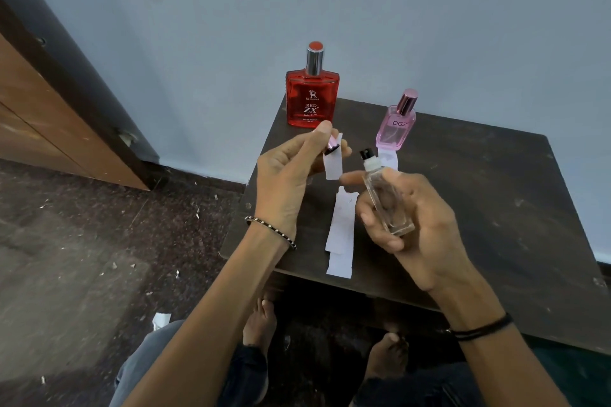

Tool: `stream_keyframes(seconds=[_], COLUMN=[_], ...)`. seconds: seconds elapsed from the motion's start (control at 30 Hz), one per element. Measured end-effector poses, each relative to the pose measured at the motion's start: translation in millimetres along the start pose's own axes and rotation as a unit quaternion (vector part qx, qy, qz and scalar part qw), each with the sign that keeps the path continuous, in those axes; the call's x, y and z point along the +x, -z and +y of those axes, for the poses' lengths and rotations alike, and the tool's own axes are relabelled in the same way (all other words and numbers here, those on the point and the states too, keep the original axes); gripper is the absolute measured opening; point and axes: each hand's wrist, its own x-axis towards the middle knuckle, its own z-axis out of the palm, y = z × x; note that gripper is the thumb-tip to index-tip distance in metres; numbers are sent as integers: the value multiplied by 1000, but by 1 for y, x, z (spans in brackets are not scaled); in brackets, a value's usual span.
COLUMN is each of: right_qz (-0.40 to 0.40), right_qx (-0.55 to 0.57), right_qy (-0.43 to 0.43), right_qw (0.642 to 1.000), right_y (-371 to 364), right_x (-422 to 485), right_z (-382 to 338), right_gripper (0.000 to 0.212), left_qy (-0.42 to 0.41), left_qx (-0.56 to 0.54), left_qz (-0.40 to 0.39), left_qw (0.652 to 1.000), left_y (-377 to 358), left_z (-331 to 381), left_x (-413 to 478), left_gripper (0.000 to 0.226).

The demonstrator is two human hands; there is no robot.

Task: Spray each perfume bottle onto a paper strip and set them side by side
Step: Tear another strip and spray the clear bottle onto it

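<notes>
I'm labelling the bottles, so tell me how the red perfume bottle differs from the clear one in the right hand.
The squat red glass perfume bottle stands upright on the dark wooden table; the slim clear glass bottle is held tilted in the right hand. The red bottle has its cap on; the clear bottle's black sprayer is bare. The red one bears white lettering; no label shows on the clear one. Both are flat-sided glass.

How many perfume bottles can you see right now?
3. A red bottle stands at the table's back left corner, a pink bottle stands right of it, and a clear bottle is in the right hand.
</notes>
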Motion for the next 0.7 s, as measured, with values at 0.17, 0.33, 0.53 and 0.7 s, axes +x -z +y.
stream_keyframes(seconds=[0.17, 0.33, 0.53, 0.7], right_qz=[-21, 37, 119, 128], right_qx=[62, -13, -224, -340], right_qy=[22, 88, 146, 135], right_qw=[998, 995, 956, 922], right_y=[5, 2, 1, 4], right_x=[-2, -2, 3, 7], right_z=[-2, -2, 9, 17], right_gripper=[44, 29, 42, 40], left_qy=[20, 29, 56, 79], left_qx=[-15, -39, -48, -62], left_qz=[-5, -13, -28, -57], left_qw=[1000, 999, 997, 993], left_y=[-1, 0, 0, -1], left_z=[-1, -3, -3, -2], left_x=[0, 1, -1, -2], left_gripper=[19, 24, 24, 24])
